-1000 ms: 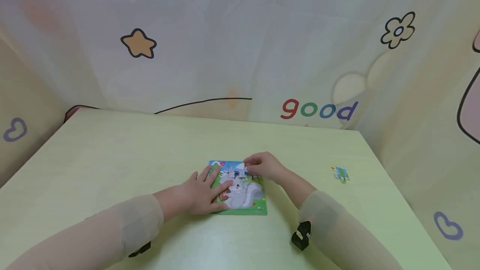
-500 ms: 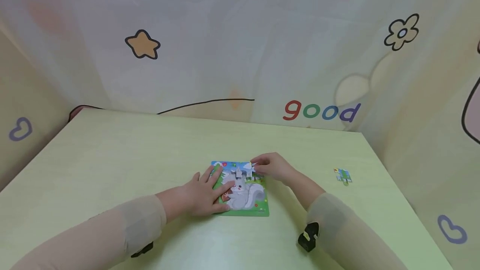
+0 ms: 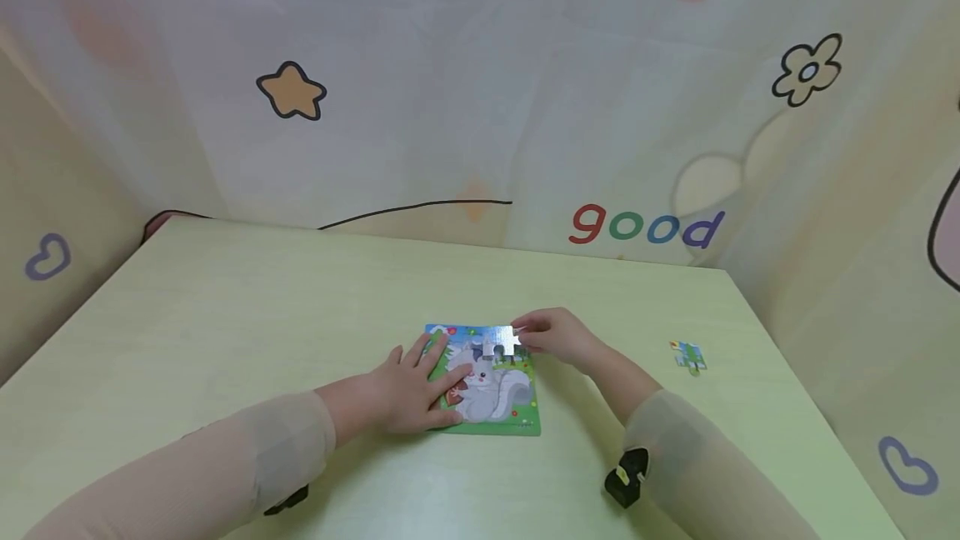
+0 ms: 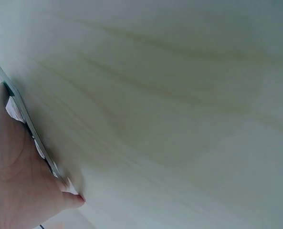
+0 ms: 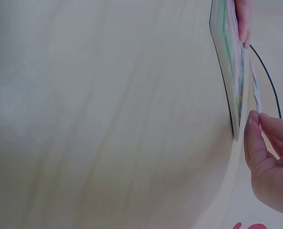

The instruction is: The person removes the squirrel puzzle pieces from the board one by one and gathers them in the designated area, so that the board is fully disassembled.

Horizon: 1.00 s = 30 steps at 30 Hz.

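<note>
A squirrel jigsaw board (image 3: 495,407) lies flat on the pale green table (image 3: 247,315). My left hand (image 3: 420,386) rests on the board's left part with straight, spread fingers. My right hand (image 3: 528,336) pinches a puzzle piece (image 3: 501,342) held over the board's top right corner. In the right wrist view the board's edge (image 5: 225,62) is seen side-on, the piece (image 5: 255,88) hovers just off it, and my fingertips (image 5: 256,138) grip the piece. The left wrist view shows my palm (image 4: 15,186) against the board's rim (image 4: 24,119).
A loose puzzle piece (image 3: 687,355) lies on the table to the right of the board. Patterned cloth walls (image 3: 480,90) close in the table at the back and on both sides. Small black wrist cameras (image 3: 626,477) hang under the sleeves.
My right hand has carried the pinched piece rightward along the board's top edge to its right corner. The left hand has stayed flat on the board.
</note>
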Each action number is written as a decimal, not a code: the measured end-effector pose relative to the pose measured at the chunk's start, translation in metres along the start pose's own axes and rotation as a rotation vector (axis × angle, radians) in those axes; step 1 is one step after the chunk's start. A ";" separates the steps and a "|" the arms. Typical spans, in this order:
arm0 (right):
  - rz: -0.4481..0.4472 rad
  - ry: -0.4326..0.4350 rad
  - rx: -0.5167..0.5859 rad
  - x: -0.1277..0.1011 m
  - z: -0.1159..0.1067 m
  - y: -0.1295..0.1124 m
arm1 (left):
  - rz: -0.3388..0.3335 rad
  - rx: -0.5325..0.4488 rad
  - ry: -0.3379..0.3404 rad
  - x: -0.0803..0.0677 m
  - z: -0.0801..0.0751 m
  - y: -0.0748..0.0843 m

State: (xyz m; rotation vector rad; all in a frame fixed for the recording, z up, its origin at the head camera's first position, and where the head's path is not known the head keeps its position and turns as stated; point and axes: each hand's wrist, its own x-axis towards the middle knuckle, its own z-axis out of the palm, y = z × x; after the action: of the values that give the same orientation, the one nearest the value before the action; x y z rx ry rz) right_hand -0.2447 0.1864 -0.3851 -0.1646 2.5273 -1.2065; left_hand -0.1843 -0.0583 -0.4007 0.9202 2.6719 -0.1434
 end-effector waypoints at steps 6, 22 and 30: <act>0.000 0.001 0.037 -0.002 -0.002 0.005 | -0.011 0.019 0.009 0.000 0.000 0.001; 0.007 0.005 0.029 -0.004 -0.014 0.015 | -0.002 0.002 0.017 -0.002 -0.002 0.001; 0.031 0.009 0.016 -0.008 -0.022 0.019 | 0.002 0.019 0.018 0.000 -0.001 -0.001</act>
State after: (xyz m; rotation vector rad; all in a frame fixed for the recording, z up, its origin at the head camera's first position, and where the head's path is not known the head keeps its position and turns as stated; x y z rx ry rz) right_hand -0.2445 0.2161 -0.3848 -0.1165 2.5184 -1.2176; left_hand -0.1850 -0.0590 -0.4000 0.9341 2.6908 -0.1608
